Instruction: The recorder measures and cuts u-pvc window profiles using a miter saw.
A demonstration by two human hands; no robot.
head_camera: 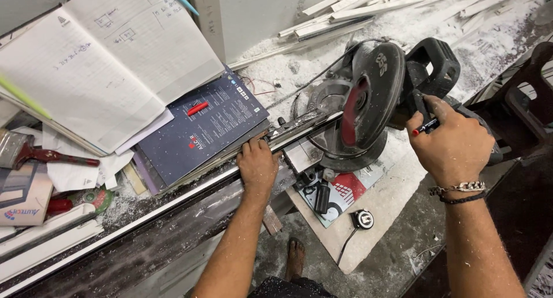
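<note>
My left hand (257, 165) presses down on a long metal profile strip (173, 201) that runs from the lower left into a chop saw. The saw's round dark blade guard (370, 96) stands just right of that hand. My right hand (452, 142) grips the saw's black handle (433, 67) and also pinches a red and black pen (424, 127) between its fingers. A chain bracelet (461, 188) and a black band sit on the right wrist.
An open notebook with sketches (98, 61) and a dark blue booklet (201, 131) with a red marker (197, 108) lie left of the saw. White offcuts (368, 7) and dust pile behind. A paintbrush (34, 154) lies far left. A bare foot (296, 257) shows below.
</note>
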